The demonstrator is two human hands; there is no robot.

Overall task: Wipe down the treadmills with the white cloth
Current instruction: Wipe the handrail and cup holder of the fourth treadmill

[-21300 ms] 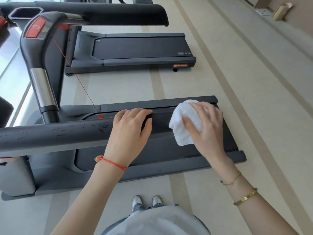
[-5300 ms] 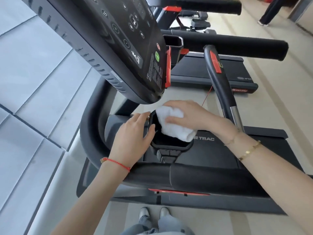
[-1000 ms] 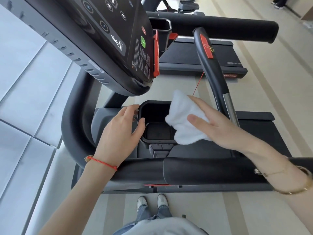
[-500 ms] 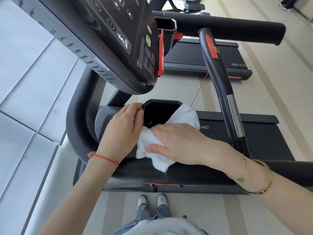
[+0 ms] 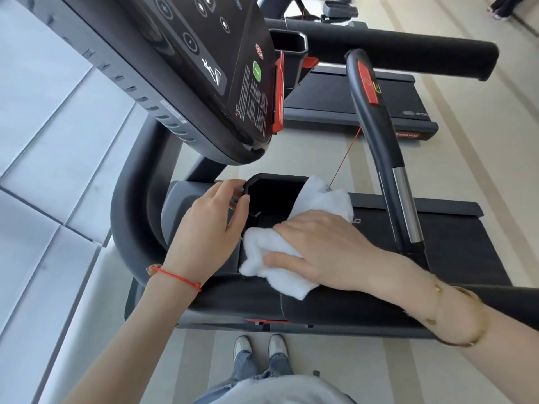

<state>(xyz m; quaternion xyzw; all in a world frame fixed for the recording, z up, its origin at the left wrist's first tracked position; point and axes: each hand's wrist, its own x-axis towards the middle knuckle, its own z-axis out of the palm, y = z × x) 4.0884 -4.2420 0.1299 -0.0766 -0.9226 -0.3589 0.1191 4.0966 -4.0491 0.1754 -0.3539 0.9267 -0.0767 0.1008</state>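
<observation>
White cloth (image 5: 274, 258): had shifted from cup holder (image 5: 271, 196) rim to near handrail (image 5: 335, 307), flat right hand (image 5: 323, 255) pressing; left hand (image 5: 210, 228) gripped holder. Tray wiping apparently finished.

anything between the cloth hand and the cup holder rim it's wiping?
Nothing visible. The right hand presses the white cloth straight onto the cup holder edge; the left hand grips the opposite rim, clear of it.
</observation>
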